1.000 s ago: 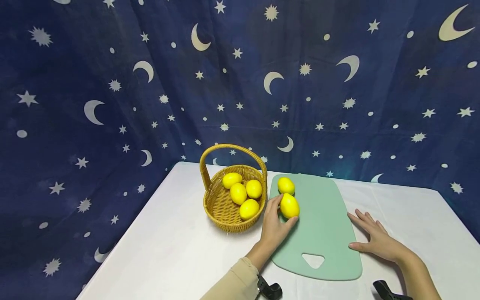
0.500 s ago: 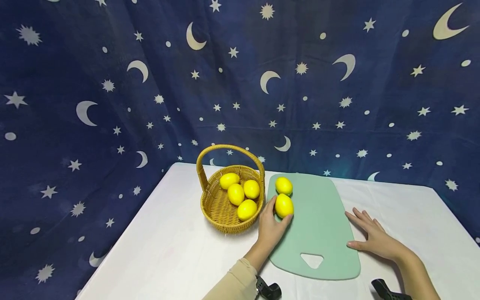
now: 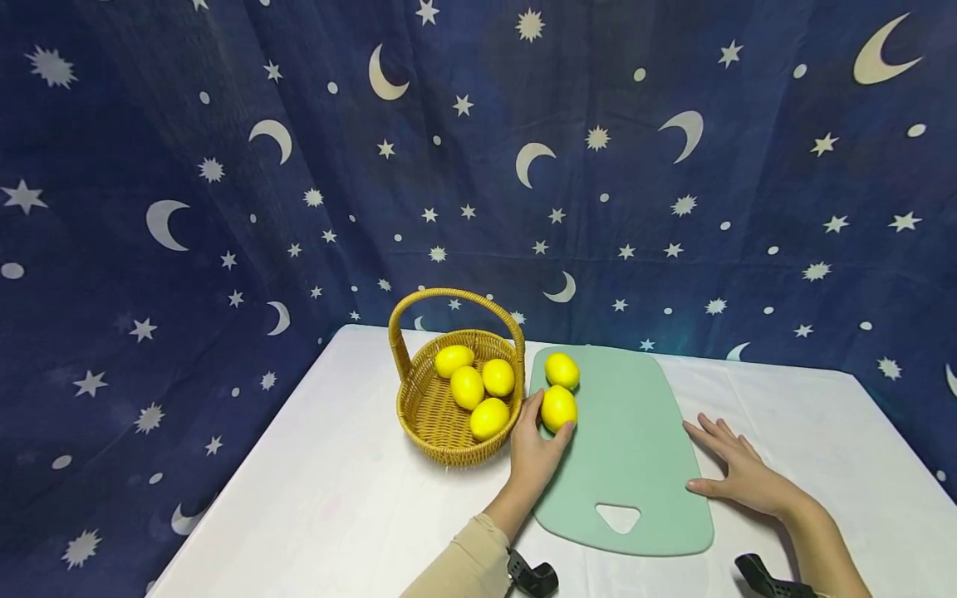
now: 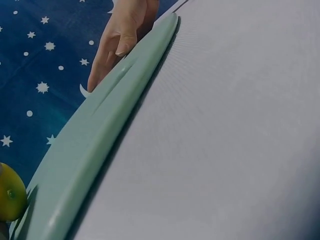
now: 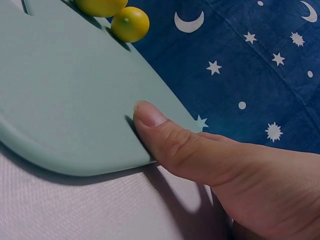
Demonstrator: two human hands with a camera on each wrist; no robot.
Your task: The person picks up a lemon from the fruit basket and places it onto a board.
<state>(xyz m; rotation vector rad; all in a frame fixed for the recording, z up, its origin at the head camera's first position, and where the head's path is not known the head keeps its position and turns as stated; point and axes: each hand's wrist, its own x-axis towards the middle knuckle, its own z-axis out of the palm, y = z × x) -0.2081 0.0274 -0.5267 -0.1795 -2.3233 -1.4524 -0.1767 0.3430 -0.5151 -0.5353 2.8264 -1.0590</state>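
Note:
Near the left side of a pale green cutting board (image 3: 620, 448), my left hand (image 3: 534, 453) grips a yellow lemon (image 3: 559, 409) between thumb and fingers. A second lemon (image 3: 562, 371) lies just behind it on the board. In the left wrist view, only part of a lemon (image 4: 11, 194) shows at the lower left, and the left fingers are out of sight. My right hand (image 3: 740, 473) is spread at the board's right edge. Its thumb (image 5: 150, 117) lies over the board's rim in the right wrist view.
A wicker basket (image 3: 441, 423) with a tall arched handle stands left of the board, close to my left hand. Several lemons (image 3: 467, 388) lie inside it. A white cloth (image 3: 336, 482) covers the table, and a dark blue star-patterned curtain (image 3: 478, 183) hangs behind.
The gripped lemon and my left hand have shifted slightly left, so the two board lemons now line up more closely. My right hand stays at the board's edge. The head view has moved a little.

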